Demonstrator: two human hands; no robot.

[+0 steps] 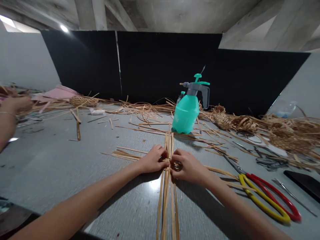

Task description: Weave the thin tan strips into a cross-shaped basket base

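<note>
Several long, thin bamboo strips (pixel 165 203) run toward me over the grey table and cross others that lie sideways. At the crossing, my left hand (pixel 156 158) has its thumb and fingers closed on the strips from the left. Opposite it, my right hand (pixel 186 165) pinches the strips from the right, thumb and fingers curled. The fingertips of both hands nearly meet over the small woven centre, which they partly cover. Strip ends (pixel 125 154) stick out to the left, and more reach past my right forearm.
A turquoise spray bottle (pixel 186 113) stands beyond my hands. At right lie scissors with red and yellow handles (pixel 270 196), a pointed metal tool (pixel 295 196), a black phone (pixel 303 183) and woven pieces (pixel 245 123). Another person's hand (pixel 17 104) is at far left, near a pink object (pixel 60 93).
</note>
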